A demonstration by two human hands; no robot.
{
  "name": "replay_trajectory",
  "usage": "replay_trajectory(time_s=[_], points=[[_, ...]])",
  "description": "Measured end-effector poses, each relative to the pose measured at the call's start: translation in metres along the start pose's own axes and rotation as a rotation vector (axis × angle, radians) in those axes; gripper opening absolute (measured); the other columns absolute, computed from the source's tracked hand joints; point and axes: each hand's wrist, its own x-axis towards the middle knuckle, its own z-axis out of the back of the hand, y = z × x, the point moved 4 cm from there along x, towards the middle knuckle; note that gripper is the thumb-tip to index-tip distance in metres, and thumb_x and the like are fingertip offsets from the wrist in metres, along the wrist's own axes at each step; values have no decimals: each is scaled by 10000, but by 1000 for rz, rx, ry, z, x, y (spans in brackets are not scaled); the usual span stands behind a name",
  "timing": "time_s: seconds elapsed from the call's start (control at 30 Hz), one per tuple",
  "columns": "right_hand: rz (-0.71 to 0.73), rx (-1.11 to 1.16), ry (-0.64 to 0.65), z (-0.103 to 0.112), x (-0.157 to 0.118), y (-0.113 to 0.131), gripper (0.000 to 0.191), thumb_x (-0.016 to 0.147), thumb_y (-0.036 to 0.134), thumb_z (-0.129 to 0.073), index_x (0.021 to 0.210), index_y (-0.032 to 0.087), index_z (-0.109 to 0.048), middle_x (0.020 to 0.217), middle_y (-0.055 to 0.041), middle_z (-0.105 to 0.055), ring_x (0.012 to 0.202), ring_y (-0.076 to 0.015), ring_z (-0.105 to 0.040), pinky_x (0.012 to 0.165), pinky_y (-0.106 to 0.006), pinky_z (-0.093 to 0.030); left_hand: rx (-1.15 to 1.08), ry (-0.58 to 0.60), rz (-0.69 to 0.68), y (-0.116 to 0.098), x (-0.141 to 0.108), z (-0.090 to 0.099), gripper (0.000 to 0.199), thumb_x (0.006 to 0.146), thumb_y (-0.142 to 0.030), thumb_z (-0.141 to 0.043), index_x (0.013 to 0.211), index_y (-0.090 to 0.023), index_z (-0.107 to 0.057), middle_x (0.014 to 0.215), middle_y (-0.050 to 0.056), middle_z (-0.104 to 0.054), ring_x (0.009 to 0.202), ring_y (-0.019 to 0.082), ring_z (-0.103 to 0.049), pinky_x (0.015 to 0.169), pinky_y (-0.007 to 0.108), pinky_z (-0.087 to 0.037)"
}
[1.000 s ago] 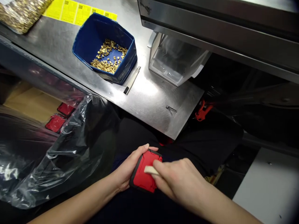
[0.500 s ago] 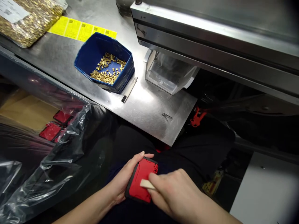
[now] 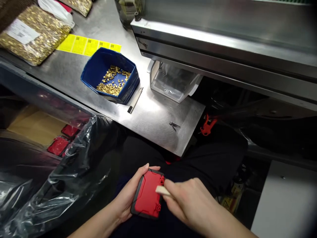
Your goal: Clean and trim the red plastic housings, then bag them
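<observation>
For sound work, in my judgement, the left hand (image 3: 132, 195) should be bracing the red-and-black case (image 3: 146, 195) while the pale tool (image 3: 161, 190) is working lightly. The case is lying tilted above the dark-clothed lap (image 3: 195, 162). The left hand is gripping its left side; the right hand (image 3: 190, 199), knuckles up, is pinching the tool; whether its tip is touching the red face, I cannot tell

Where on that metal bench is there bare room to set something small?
Bare metal bench shows between the slim tool, white tray and small clipper; another patch lies between the labelled bag and blue bin, in front of the yellow labels. It's tight beside the bin, where the slim tool lies close.
</observation>
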Motion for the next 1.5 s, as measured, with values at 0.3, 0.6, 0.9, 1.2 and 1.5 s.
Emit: replay_trajectory(time_s=[0.3,0.6,0.9,1.2,1.5], points=[[-60,52,-263,67,45,-14,312,1064,469,-364,956,241,-547,808,1,-731,700,-194,-680,582,-305,-262,-156,-70,-164,-26,-9,3,473,972,-514,-612,1244,-135,-687,901,128,-778,700,225,-734,651,312,-615],[-305,-54,-623,112,82,-89,373,1066,499,-345,1290,287,-556,1271,-56,-701,1036,-288,-697,757,-347,-456,-155,-58,-346,-43,-2,49,568,1017,-523,-511,1433,-137,-539,1344,211,-669,1067,347,-731,886,457,-627],[-501,-760,-358,82,25,-276,515,990,107,-320,1465,186,-503,1270,-187,-643,1017,-301,-649,713,-359,-469,-206,60,-325,-40,13,36,591,1034,-558,-441,1420,-120,-528,1362,233,-652,1055,350,-738,931,464,-611],[-169,-886,-361,71,17,-289,502,968,146,-400,1457,65,-483,1404,-252,-551,1302,-362,-504,1040,-481,-402,-148,154,-445,-28,15,45,611,951,-544,-642,1428,-172,-554,1427,189,-620,1172,325,-690,987,428,-582],[193,-589,-126,67,-20,-156,529,648,129,-570,1170,147,-656,1199,-135,-710,1174,-283,-645,1209,-461,-316,102,7,-667,-26,18,45,655,907,-522,-711,1439,-173,-560,1390,179,-650,1189,321,-666,921,362,-586]])
